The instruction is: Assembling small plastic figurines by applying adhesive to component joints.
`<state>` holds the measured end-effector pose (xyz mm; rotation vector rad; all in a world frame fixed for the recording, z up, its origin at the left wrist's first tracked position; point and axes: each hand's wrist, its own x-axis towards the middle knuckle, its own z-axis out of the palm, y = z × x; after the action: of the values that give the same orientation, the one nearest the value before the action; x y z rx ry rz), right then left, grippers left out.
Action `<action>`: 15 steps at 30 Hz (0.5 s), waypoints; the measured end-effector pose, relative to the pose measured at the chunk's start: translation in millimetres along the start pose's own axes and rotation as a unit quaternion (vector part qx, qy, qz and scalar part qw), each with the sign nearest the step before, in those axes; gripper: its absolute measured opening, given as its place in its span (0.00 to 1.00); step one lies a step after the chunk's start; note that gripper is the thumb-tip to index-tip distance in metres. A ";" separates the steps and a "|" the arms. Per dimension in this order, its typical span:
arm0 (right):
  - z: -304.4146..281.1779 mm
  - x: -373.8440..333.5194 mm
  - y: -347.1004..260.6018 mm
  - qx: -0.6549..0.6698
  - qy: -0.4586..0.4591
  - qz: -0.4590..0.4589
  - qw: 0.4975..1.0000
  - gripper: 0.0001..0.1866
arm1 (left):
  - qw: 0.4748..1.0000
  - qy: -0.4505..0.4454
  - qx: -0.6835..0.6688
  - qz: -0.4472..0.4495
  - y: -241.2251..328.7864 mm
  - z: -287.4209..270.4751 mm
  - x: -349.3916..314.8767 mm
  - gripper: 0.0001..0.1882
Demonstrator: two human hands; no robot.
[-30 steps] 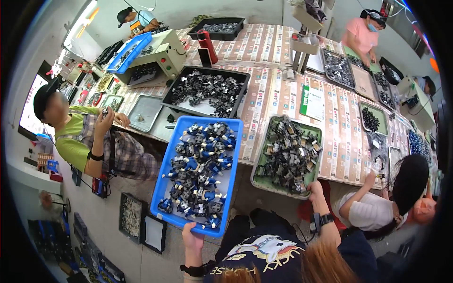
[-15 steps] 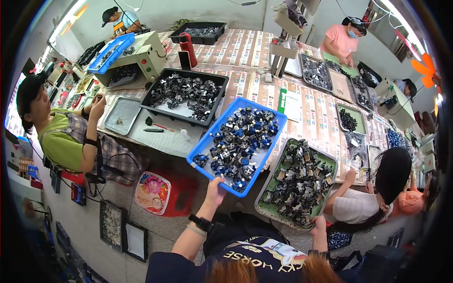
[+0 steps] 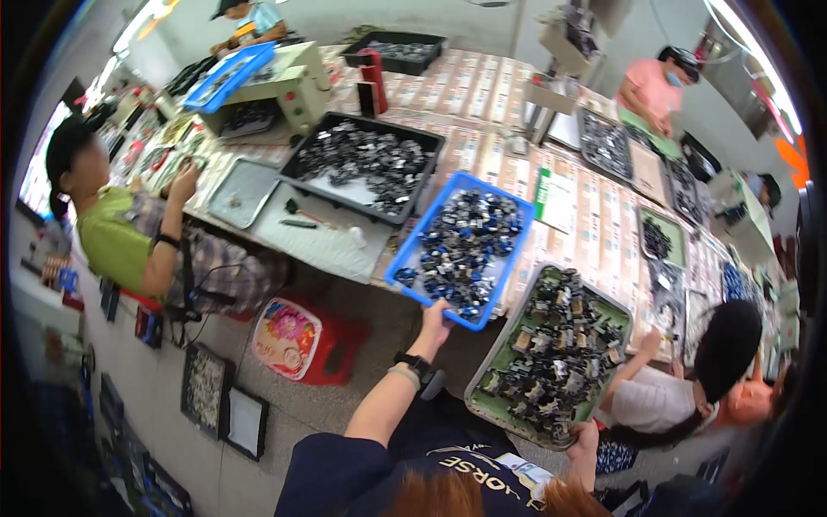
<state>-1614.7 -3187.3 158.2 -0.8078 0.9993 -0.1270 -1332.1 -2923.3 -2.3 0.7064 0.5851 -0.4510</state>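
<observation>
My left hand is closed on the near edge of a blue plastic tray, which extends over the table edge. Small black, silver and blue parts are heaped in it. My right hand grips the near right corner of a green-lined metal tray, full of dark parts with metal pieces. This second tray is tilted close to my body, to the right of the blue one. A dark watch is on my left wrist.
On the patterned table are a black tray of parts, a shallow metal tray and a red bottle. A person in green sits left; another in white sits right. A red stool stands below the table.
The view has turned, shifting the scene rightward. The blue tray and my left hand have moved a little farther forward over the table. Both hands keep their grips.
</observation>
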 end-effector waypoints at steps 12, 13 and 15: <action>67.6 2.2 -26.8 -0.137 -0.049 0.032 0.989 0.20 | 0.972 -0.018 0.164 -0.166 38.8 -31.4 -102.9 0.17; 72.4 0.0 -29.2 -0.158 -0.055 0.029 0.985 0.20 | 0.974 0.008 0.190 -0.127 39.2 -50.0 -116.6 0.19; 81.4 -7.0 -33.3 -0.201 -0.066 0.026 0.977 0.20 | 0.970 0.068 0.227 -0.055 34.1 -98.0 -147.2 0.19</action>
<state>-1545.9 -3163.3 208.0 -1.1431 0.9307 0.1790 -1456.8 -2803.0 46.9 1.1516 0.6591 -0.6540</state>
